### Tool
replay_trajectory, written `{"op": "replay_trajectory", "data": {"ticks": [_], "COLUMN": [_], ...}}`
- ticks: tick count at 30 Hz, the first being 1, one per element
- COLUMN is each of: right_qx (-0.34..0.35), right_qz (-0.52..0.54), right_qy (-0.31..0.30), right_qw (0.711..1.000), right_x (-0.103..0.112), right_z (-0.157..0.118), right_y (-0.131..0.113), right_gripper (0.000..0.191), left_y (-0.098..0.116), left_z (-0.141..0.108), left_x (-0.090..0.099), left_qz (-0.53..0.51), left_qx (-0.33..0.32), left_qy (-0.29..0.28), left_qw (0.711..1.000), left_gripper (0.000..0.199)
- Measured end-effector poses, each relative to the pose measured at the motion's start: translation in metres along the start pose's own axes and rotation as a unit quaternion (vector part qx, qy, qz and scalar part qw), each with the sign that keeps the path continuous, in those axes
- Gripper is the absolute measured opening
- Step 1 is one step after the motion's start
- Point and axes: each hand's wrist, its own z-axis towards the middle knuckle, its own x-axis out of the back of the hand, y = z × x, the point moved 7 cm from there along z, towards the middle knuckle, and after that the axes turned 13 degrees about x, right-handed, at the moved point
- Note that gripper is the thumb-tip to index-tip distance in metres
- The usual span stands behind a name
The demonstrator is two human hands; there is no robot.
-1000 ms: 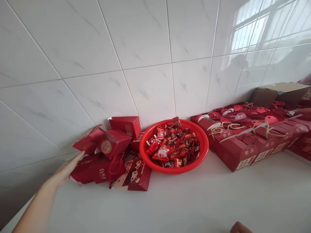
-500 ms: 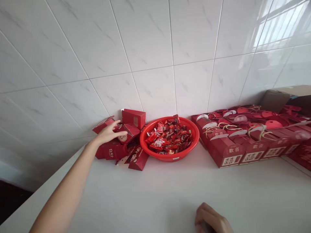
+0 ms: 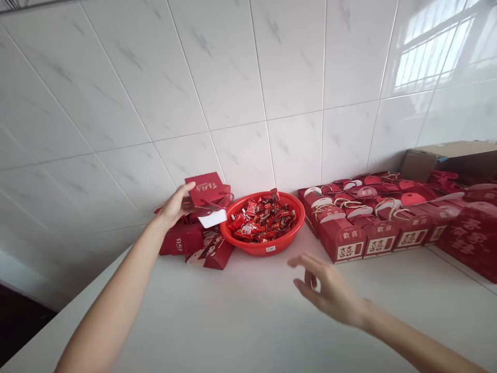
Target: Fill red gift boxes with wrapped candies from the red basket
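My left hand (image 3: 176, 204) is closed on a small red gift box (image 3: 207, 189) with gold lettering, held tilted above the pile at the left. A white flap or tag (image 3: 212, 219) hangs from the box's lower side. Under it lie more red boxes (image 3: 181, 239) and a patterned red box (image 3: 213, 252). Beside the pile stands a red plastic basket (image 3: 267, 248) full of wrapped candies (image 3: 264, 217). My right hand (image 3: 326, 287) hovers over the table in front of the basket, fingers apart and curved, with nothing in it.
Rows of red handled gift boxes (image 3: 349, 243) stand to the right of the basket. A larger red box (image 3: 469, 241) is at the far right, with a brown carton (image 3: 419, 160) behind. The white table (image 3: 233, 316) meets a tiled wall (image 3: 233, 98).
My left hand has taken hold of a red box and lifted it off the pile. My right hand has risen from the table's near edge toward the basket and opened.
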Motion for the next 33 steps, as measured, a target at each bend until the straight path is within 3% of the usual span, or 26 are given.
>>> {"op": "replay_trajectory", "data": {"ticks": [3, 6, 10, 15, 19, 21, 23, 26, 27, 29, 31, 33], "right_qx": [0.068, 0.120, 0.141, 0.073, 0.024, 0.012, -0.016, -0.057, -0.065, -0.073, -0.073, -0.069], "right_qz": [-0.033, -0.050, -0.086, -0.147, -0.160, -0.156, -0.131, -0.082, -0.068, -0.036, 0.005, 0.044], "right_qy": [0.075, 0.130, 0.126, 0.093, 0.025, -0.005, -0.014, 0.009, 0.016, 0.013, -0.009, -0.035], "right_qw": [0.994, 0.983, 0.978, 0.982, 0.987, 0.988, 0.991, 0.995, 0.995, 0.997, 0.997, 0.996], "right_x": [0.023, 0.033, 0.026, 0.016, 0.014, 0.016, 0.021, 0.033, 0.037, 0.040, 0.037, 0.031], "right_z": [0.034, 0.058, 0.065, 0.051, 0.039, 0.036, 0.034, 0.034, 0.034, 0.035, 0.036, 0.037], "right_y": [-0.010, -0.027, -0.044, -0.040, -0.037, -0.038, -0.034, -0.020, -0.014, 0.001, 0.014, 0.026], "right_gripper": [0.035, 0.054, 0.070, 0.092, 0.111, 0.103, 0.079, 0.014, 0.011, 0.028, 0.033, 0.035], "left_y": [-0.006, -0.027, -0.050, -0.073, -0.102, -0.113, -0.124, -0.139, -0.142, -0.138, -0.116, -0.082], "left_z": [-0.029, -0.061, -0.104, -0.138, -0.167, -0.179, -0.189, -0.194, -0.190, -0.170, -0.146, -0.134], "left_x": [-0.035, -0.076, -0.127, -0.169, -0.190, -0.197, -0.202, -0.206, -0.205, -0.197, -0.184, -0.169], "left_qz": [-0.158, -0.183, -0.189, -0.285, -0.317, -0.311, -0.270, -0.115, -0.055, 0.045, 0.093, 0.084], "left_qx": [0.090, 0.181, 0.249, 0.311, 0.357, 0.359, 0.360, 0.346, 0.325, 0.248, 0.136, 0.009], "left_qy": [-0.176, -0.277, -0.393, -0.433, -0.457, -0.478, -0.509, -0.566, -0.567, -0.520, -0.425, -0.337], "left_qw": [0.967, 0.926, 0.864, 0.797, 0.751, 0.739, 0.733, 0.739, 0.755, 0.816, 0.890, 0.938], "left_gripper": [0.060, 0.054, 0.060, 0.061, 0.065, 0.064, 0.064, 0.075, 0.075, 0.066, 0.052, 0.041]}}
